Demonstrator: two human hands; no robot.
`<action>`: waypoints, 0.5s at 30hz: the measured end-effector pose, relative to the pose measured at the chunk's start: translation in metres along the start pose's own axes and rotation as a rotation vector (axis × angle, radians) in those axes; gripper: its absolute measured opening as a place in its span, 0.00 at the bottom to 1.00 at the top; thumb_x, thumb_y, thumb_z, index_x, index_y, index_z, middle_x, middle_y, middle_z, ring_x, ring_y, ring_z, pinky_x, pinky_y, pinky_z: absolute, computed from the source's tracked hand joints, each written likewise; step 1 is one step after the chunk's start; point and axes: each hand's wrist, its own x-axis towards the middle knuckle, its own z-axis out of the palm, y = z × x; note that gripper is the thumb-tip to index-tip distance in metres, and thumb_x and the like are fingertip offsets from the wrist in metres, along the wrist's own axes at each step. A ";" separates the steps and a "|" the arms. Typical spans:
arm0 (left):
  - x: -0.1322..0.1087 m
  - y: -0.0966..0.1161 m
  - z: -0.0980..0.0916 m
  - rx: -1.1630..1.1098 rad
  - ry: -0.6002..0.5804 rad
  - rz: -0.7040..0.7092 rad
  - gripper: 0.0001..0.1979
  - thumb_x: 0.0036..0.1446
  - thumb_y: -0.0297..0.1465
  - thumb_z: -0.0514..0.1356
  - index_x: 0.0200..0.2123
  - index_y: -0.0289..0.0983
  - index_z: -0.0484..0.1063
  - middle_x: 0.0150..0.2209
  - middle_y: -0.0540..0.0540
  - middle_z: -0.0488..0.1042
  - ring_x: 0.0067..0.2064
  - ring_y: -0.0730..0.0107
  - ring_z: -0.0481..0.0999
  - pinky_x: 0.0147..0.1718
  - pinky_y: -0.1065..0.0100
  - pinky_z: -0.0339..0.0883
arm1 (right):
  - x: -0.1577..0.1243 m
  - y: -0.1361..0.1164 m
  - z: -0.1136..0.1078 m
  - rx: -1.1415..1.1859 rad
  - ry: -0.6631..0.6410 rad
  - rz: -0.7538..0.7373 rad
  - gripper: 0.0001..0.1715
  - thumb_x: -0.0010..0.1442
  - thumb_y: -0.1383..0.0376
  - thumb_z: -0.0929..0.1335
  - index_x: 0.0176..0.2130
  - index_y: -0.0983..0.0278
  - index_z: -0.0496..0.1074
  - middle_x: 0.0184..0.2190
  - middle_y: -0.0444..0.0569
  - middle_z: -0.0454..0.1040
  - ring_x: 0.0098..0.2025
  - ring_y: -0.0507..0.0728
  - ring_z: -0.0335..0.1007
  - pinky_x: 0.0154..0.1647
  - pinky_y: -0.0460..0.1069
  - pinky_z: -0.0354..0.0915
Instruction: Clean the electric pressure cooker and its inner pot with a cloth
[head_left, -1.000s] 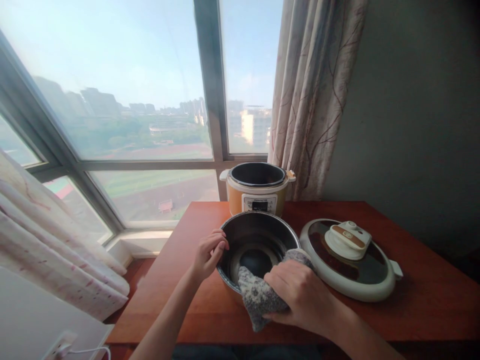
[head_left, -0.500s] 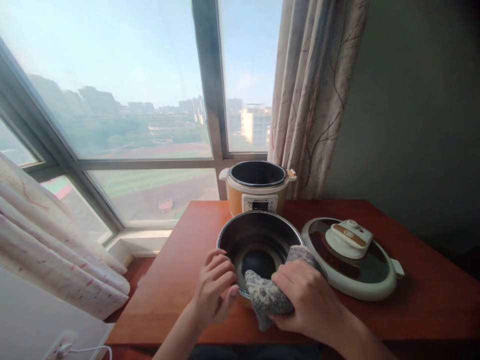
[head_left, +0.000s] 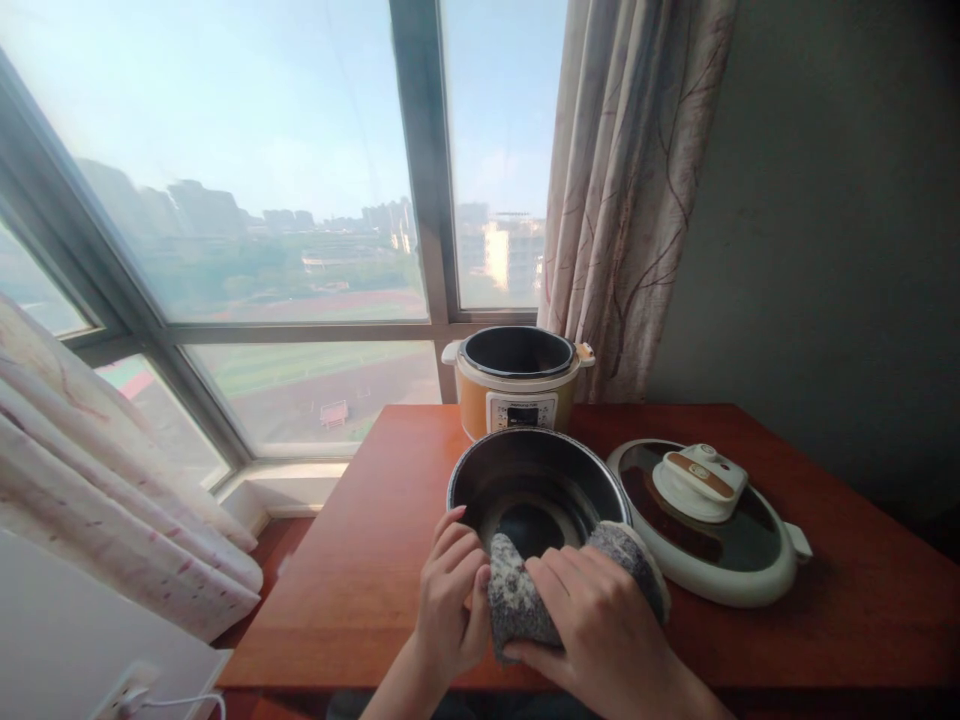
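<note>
A dark-lined inner pot (head_left: 538, 480) stands near the front of the table, its opening facing up. My left hand (head_left: 456, 585) is closed on the pot's near-left rim, its thumb beside the edge of a cloth. Closed around that grey speckled cloth (head_left: 517, 595), my right hand (head_left: 592, 610) presses it over the near rim. Part of the cloth bulges out to the right of this hand. Between them, the hands and cloth hide the pot's near side.
Behind the pot sits the yellow and white pressure cooker body (head_left: 517, 385), without a lid. Its lid (head_left: 716, 520), glass with a white rim and knob, lies to the right on the reddish wooden table (head_left: 337, 560). A window and curtains (head_left: 622, 200) border the table.
The inner pot has shifted slightly right. My left hand has moved right, up to the cloth, while my right hand has slid a little down and left on the rim.
</note>
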 end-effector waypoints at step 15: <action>0.020 -0.037 -0.023 -0.096 -0.067 0.090 0.18 0.67 0.30 0.45 0.23 0.40 0.59 0.20 0.51 0.62 0.27 0.67 0.64 0.46 0.54 0.66 | -0.002 0.057 -0.041 0.101 -0.329 -0.116 0.20 0.50 0.54 0.77 0.37 0.60 0.71 0.37 0.44 0.74 0.41 0.58 0.67 0.43 0.53 0.55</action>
